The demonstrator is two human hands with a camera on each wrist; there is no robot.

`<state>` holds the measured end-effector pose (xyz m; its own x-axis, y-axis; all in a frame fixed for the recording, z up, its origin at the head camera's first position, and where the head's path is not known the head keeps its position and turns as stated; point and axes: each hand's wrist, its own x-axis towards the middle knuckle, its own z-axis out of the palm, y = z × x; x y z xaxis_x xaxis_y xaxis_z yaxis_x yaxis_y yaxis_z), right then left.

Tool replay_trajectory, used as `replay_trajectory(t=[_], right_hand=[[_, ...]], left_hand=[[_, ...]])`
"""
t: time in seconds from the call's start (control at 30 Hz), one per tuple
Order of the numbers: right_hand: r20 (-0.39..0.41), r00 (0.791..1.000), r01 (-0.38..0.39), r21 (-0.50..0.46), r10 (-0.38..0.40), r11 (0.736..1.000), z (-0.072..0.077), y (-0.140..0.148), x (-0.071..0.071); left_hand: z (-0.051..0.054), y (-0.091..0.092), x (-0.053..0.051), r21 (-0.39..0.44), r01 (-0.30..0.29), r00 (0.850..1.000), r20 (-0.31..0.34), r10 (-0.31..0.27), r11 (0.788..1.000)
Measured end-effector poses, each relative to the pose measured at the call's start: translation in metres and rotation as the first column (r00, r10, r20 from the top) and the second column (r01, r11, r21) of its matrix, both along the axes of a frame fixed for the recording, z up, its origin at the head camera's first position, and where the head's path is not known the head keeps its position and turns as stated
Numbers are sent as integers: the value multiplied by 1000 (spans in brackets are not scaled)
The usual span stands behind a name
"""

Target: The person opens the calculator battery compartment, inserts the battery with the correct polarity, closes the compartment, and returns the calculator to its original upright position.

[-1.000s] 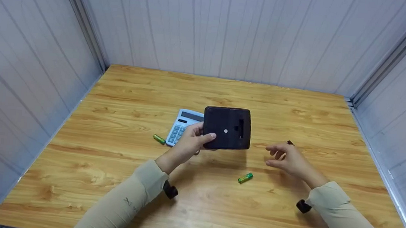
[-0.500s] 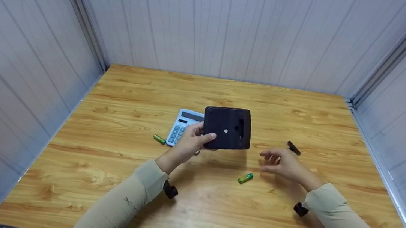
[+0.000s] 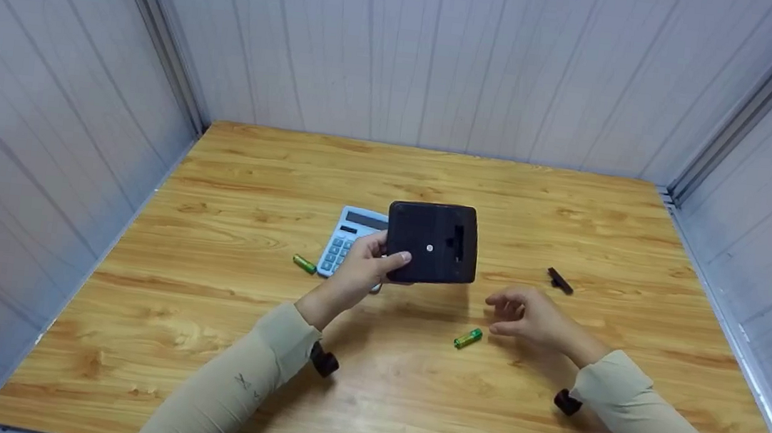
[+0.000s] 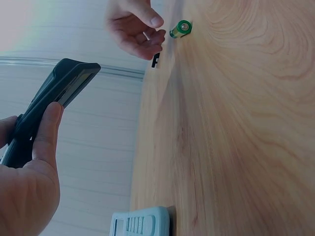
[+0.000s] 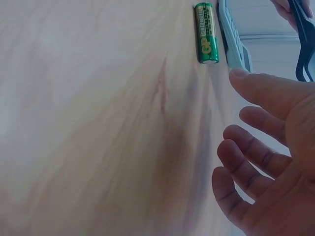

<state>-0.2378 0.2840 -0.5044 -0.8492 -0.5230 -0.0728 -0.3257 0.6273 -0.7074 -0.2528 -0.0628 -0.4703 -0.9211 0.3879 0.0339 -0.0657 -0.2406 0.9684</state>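
Observation:
My left hand (image 3: pixel 365 266) grips a black calculator (image 3: pixel 428 224) by its left edge, thumb on the back. Its underside faces the head camera, showing an uncovered battery slot near the right side. Fingers relaxed and slightly bent, my right hand (image 3: pixel 530 316) hovers over the table, holding nothing. Just left of its fingertips lies a green AA battery (image 3: pixel 468 338), which the right wrist view shows as a labelled battery (image 5: pixel 206 33) apart from the thumb. Behind the right hand rests a small black battery cover (image 3: pixel 560 281).
A light blue calculator (image 3: pixel 334 250) lies partly hidden behind the left hand and the black calculator. Another green battery (image 3: pixel 304 264) is at its left. The wooden table (image 3: pixel 201 340) is bounded by white panel walls (image 3: pixel 403 53).
My right hand has come away from the black battery cover, uncovering it, and moved left and nearer to the green battery. The left hand and black calculator have stayed still.

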Motion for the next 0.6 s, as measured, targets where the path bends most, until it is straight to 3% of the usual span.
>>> replay_trajectory(t=[0.6], right_hand=[[28, 998, -62, 6, 62, 998, -2, -16, 6]], left_hand=[[-1, -2, 1, -16, -16, 1000, 3, 16, 1000]])
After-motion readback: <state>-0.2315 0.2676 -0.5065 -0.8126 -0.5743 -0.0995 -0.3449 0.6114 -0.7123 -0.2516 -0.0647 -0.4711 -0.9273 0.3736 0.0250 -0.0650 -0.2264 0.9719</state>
